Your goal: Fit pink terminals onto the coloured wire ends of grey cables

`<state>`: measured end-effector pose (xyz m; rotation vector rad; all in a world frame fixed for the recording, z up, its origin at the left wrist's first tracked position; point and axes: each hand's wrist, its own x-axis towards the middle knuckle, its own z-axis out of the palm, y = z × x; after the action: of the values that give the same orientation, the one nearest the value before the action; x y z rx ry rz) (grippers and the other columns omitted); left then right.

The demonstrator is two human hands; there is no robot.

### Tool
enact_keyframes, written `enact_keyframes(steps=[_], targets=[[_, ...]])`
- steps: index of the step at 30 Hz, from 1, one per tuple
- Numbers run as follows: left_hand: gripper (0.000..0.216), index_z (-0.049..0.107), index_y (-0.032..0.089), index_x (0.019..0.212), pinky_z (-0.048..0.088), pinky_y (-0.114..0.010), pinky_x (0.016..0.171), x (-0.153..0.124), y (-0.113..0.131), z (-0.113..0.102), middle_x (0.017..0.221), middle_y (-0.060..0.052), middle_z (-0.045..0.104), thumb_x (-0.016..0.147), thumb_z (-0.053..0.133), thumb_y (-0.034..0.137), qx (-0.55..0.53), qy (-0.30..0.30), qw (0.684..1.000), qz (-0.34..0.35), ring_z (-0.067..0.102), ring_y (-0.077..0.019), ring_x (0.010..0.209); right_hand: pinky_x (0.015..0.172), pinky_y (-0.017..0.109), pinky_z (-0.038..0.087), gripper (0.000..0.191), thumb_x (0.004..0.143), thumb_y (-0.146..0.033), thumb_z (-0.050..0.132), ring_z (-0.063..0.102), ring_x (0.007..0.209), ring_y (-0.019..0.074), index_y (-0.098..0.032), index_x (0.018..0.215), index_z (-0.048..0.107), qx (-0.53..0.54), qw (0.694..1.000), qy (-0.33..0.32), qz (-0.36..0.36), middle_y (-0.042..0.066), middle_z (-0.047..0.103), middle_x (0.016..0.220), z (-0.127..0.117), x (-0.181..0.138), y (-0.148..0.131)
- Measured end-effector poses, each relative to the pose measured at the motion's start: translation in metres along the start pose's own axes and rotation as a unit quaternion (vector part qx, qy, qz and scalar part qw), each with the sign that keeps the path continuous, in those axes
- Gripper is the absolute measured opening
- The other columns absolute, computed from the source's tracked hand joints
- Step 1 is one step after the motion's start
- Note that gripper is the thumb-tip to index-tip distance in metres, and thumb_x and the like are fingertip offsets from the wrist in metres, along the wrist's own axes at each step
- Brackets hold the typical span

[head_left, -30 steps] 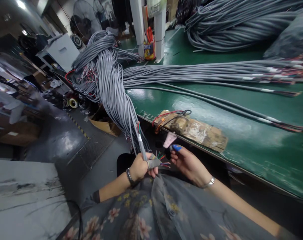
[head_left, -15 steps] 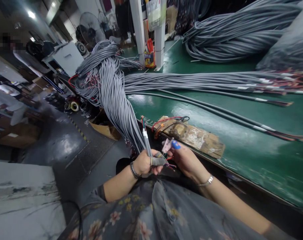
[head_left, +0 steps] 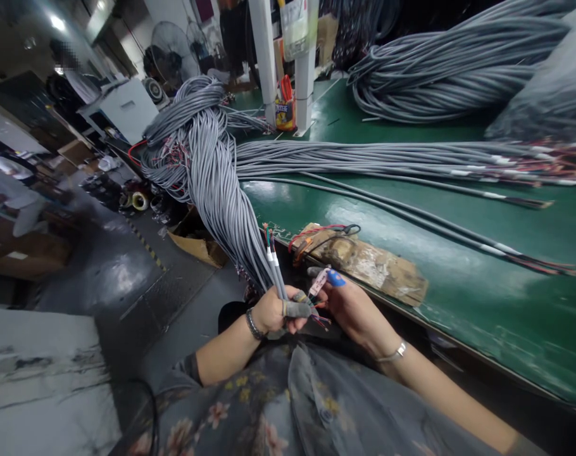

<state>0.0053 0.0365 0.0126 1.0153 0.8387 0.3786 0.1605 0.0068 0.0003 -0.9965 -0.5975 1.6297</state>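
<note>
My left hand [head_left: 270, 309] is closed around at least 2 grey cables [head_left: 279, 282], nearer to me than the wooden board [head_left: 376, 261] and to its left. White-banded ends rise above the fist, while coloured wires [head_left: 321, 320] poke out past my grey-wrapped thumb, an arrangement that seems to leave their tips facing my right hand [head_left: 352, 310]. That hand, just in front of the board, has its thumb, wrapped in blue [head_left: 336, 278], pressed close to the fingers on a pale strip [head_left: 319, 282]; I cannot tell whether any wire is pinched in with it. The wraps probably spare my skin from rubbing. To the left of the board, a big bundle [head_left: 216, 174] hangs over the table edge, likely so its weight stays put with the loose part near me. Beyond the board, a row of cables [head_left: 364, 157] lies straight along the green table [head_left: 463, 310], bare ends to the right, perhaps to avoid tangles. Farther behind the board and to its right, a thick coil [head_left: 440, 79] rests by a plastic bag [head_left: 549, 88].
</note>
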Motion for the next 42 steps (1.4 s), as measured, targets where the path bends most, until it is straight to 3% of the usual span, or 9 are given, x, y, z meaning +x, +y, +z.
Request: enact_keyframes(steps=[5, 12, 20, 30, 38, 42], targets=[[0.047, 0.054, 0.015, 0.05, 0.026, -0.02, 0.03, 0.003, -0.001, -0.001, 0.039, 0.001, 0.052, 0.047, 0.078, 0.055, -0.007, -0.012, 1.0, -0.007, 0.04, -0.0066, 0.029, 0.053, 0.028, 0.04, 0.051, 0.061, -0.07, 0.071, 0.044, 0.052, 0.0128, -0.021, 0.065, 0.058, -0.001, 1.0, 0.005, 0.022, -0.004, 0.047, 0.056, 0.002, 0.0, -0.001], [0.046, 0.055, 0.015, 0.05, 0.027, -0.019, 0.029, 0.006, -0.004, -0.002, 0.039, 0.002, 0.051, 0.048, 0.078, 0.055, -0.009, -0.013, 1.0, -0.006, 0.041, -0.0064, 0.029, 0.055, 0.028, 0.039, 0.048, 0.058, -0.066, 0.076, 0.045, 0.055, 0.0132, -0.021, 0.064, 0.063, 0.011, 0.999, 0.036, -0.011, -0.002, 0.052, 0.058, 0.004, 0.001, 0.0], [0.043, 0.057, 0.014, 0.05, 0.028, -0.019, 0.029, 0.008, -0.007, -0.001, 0.04, 0.001, 0.052, 0.05, 0.079, 0.05, -0.015, -0.021, 1.0, -0.001, 0.04, -0.0061, 0.028, 0.054, 0.029, 0.043, 0.049, 0.062, -0.069, 0.071, 0.048, 0.055, 0.0142, -0.021, 0.062, 0.061, 0.008, 1.0, 0.025, 0.001, 0.0, 0.055, 0.059, 0.001, 0.003, 0.003], [0.041, 0.057, 0.014, 0.05, 0.031, -0.018, 0.037, -0.028, -0.011, 0.009, 0.043, 0.001, 0.053, 0.064, 0.074, 0.048, 0.032, 0.055, 0.998, 0.017, 0.044, -0.0058, 0.035, 0.051, 0.025, 0.045, 0.049, 0.069, -0.068, 0.067, 0.049, 0.055, 0.0119, -0.02, 0.079, 0.068, 0.061, 0.996, -0.047, 0.05, 0.001, 0.061, 0.07, -0.005, -0.005, 0.007], [0.045, 0.055, 0.014, 0.048, 0.029, -0.019, 0.034, -0.029, -0.006, 0.019, 0.042, -0.001, 0.055, 0.063, 0.074, 0.053, 0.003, 0.12, 0.993, 0.007, 0.045, -0.007, 0.031, 0.05, 0.023, 0.04, 0.035, 0.066, -0.05, 0.079, 0.045, 0.051, 0.01, -0.019, 0.073, 0.066, 0.036, 0.999, 0.006, 0.017, -0.004, 0.054, 0.056, 0.005, -0.006, 0.003], [0.04, 0.054, 0.014, 0.048, 0.028, -0.018, 0.032, -0.027, -0.001, 0.022, 0.042, 0.0, 0.055, 0.06, 0.074, 0.048, -0.022, 0.12, 0.993, 0.0, 0.045, -0.0069, 0.03, 0.051, 0.026, 0.04, 0.043, 0.064, -0.06, 0.076, 0.046, 0.05, 0.011, -0.019, 0.073, 0.066, 0.026, 0.999, 0.015, 0.017, -0.003, 0.055, 0.055, 0.003, -0.006, 0.004]])
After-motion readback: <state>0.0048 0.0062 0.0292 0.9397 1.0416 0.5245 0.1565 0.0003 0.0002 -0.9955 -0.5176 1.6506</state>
